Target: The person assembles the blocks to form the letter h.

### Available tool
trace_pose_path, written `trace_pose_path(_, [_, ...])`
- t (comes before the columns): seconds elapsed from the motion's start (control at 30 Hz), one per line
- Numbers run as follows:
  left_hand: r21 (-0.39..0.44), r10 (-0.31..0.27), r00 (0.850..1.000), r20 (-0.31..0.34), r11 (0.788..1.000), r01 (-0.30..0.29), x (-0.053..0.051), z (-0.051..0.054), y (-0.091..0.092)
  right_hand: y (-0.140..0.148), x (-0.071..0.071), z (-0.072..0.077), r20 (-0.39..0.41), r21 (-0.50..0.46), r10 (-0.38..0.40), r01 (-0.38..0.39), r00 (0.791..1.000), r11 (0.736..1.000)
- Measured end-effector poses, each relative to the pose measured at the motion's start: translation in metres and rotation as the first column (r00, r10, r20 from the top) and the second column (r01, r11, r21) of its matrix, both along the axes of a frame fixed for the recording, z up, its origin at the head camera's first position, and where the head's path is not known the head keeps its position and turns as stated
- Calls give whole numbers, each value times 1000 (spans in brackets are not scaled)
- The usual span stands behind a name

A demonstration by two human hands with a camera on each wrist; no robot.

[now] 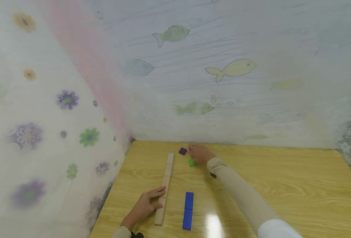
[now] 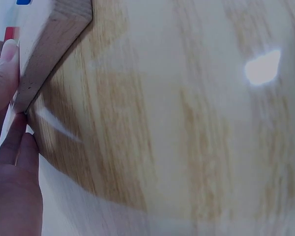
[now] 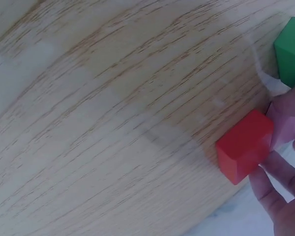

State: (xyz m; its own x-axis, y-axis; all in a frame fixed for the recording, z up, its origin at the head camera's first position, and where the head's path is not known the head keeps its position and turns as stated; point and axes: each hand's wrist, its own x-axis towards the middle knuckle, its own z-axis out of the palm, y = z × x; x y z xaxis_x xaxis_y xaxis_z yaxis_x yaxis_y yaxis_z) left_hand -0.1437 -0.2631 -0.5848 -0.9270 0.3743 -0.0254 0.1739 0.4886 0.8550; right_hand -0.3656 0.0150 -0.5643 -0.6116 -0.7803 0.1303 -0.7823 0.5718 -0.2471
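Note:
My left hand rests against the left side of a straight row of pale wooden blocks, thumb and fingers spread. In the left wrist view its fingertips touch a wooden block. At the table's back, my right hand is beside a dark purple block and a green block. The right wrist view shows thumb and fingers pinching a pink block, partly covered by the hand. A red block lies against it at the fingertips; the green block is beyond the thumb.
Two blue blocks lie end to end to the right of the wooden row. The wooden table meets a fish-printed cloth at the back and a flower-printed cloth at the left.

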Motion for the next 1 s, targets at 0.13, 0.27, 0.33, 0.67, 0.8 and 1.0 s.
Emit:
trace_pose_path(0.13, [9,-4,1000,0,1000,4,-1,2,1,-2,1,3,60,26,-66,64,996,998])
trace_pose_path(0.27, [-6,3,1000,-7,1000,-3,-1,1,0,-1,0,1,15,38,-51,51,999,998])
trace_pose_path(0.33, [-12,9,1000,2,1000,-9,-1,0,0,1,0,2,0,52,-37,37,999,998])
trace_pose_path(0.67, [-26,4,1000,15,1000,-3,0,2,1,3,2,6,55,31,-76,75,996,997])
trace_pose_path(0.8, [-13,-2,1000,27,1000,3,3,14,6,2,1,4,60,36,-100,98,993,995])
trace_pose_path(1.0, [-24,3,1000,11,1000,-2,3,17,8,-1,0,2,109,17,-119,118,987,993])
